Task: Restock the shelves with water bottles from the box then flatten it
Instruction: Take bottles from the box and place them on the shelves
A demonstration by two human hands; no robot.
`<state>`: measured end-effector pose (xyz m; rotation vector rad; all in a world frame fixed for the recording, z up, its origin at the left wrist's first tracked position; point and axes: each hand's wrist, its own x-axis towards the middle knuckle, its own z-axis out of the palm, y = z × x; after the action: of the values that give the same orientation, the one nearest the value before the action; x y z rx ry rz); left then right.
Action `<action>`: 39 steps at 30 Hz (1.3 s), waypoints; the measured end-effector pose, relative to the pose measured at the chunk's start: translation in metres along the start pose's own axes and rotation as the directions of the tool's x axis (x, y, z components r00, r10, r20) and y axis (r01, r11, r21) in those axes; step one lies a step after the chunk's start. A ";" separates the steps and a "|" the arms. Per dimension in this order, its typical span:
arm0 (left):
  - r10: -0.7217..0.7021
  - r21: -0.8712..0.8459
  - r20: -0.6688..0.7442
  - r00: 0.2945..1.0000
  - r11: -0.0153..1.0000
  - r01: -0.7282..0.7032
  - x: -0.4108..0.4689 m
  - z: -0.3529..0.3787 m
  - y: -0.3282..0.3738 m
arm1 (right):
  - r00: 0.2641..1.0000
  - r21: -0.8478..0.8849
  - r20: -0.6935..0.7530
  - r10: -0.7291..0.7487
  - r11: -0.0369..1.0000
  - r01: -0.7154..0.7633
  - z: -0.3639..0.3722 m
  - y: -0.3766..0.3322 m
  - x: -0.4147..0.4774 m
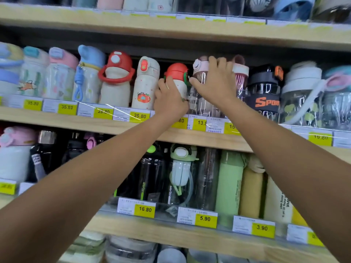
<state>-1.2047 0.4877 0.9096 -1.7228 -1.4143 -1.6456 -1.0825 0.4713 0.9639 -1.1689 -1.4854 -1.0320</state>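
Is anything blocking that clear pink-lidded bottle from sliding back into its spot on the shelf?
Nothing visible does. The right hand rests on the clear pink-lidded bottle, already in the row. The left hand holds the red-capped bottle beside it, close against it. Whatever stands behind them is hidden.

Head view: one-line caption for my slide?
Left hand grips red-capped bottle, right hand on pink-lidded clear bottle.

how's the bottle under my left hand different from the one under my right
The red-capped bottle in the left hand has an opaque cream body; the pink-lidded bottle under the right hand is clear. The red-capped one is shorter. Both stand upright, side by side on the middle shelf.
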 end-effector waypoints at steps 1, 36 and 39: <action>-0.026 -0.001 0.030 0.999 1.000 0.026 0.001 -0.001 0.002 | 1.000 -0.002 0.001 0.008 1.000 -0.008 0.002 0.000 0.001; -0.051 0.076 0.073 0.996 0.996 0.045 0.007 -0.007 0.011 | 0.995 0.057 0.093 0.018 0.998 -0.023 0.000 -0.001 0.004; -0.032 0.030 0.074 0.997 0.999 0.030 0.006 -0.008 0.010 | 0.995 0.137 0.093 0.046 0.989 -0.059 0.001 -0.003 0.001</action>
<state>-1.2020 0.4797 0.9205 -1.7719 -1.4983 -1.5844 -1.0860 0.4721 0.9646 -1.1608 -1.5623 -0.8360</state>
